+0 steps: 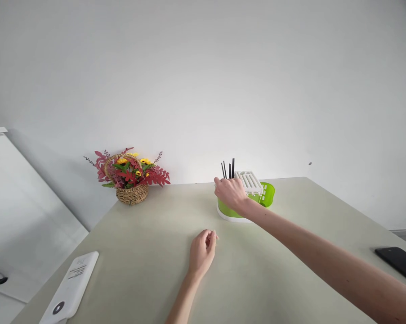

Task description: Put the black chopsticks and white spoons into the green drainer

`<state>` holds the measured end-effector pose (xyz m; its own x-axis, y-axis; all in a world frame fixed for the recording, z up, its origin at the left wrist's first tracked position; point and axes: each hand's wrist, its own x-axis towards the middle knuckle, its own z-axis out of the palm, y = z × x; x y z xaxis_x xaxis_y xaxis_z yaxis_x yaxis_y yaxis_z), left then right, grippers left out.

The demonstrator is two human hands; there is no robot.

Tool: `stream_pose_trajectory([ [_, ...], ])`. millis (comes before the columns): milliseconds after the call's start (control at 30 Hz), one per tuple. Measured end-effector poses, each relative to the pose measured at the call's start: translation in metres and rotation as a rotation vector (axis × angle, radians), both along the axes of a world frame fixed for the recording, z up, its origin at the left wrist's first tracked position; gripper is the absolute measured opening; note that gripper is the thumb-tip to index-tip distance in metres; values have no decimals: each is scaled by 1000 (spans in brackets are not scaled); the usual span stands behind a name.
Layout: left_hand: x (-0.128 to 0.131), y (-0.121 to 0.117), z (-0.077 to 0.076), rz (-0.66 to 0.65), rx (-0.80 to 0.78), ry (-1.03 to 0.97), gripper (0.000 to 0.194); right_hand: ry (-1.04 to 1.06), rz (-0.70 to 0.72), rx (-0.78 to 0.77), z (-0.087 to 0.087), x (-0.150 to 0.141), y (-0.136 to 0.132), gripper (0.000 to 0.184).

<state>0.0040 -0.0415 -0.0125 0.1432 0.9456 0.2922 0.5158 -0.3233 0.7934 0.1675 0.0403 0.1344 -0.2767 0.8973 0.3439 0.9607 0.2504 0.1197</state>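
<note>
Room to pass lies between the flower basket [132, 195] and the green holder [227, 210]; black sticks [233, 168] and the right hand [231, 193] obstruct the holder's left end.

The right hand [230, 193] covers part of the green-and-white holder [228, 211] and the lower ends of the black sticks [233, 168]; whether it grips anything cannot be seen; most of the curled left hand's [202, 253] palm is hidden; the bottom edge cuts off the white device [71, 285], its print too tiny to read; the right edge crops the black phone [399, 263]
</note>
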Motion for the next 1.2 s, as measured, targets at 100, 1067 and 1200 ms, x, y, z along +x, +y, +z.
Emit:
stream_pose_trajectory([
  [100,0,0,0,1,-1,2,47,8,-7,-7,-2,0,-1,18],
  [1067,-1,1,5,32,-23,9,45,165,23,-25,-35,136,-44,100],
  [1200,-1,2,7,37,-32,3,45,206,17,-100,-35,138,-46,98],
])
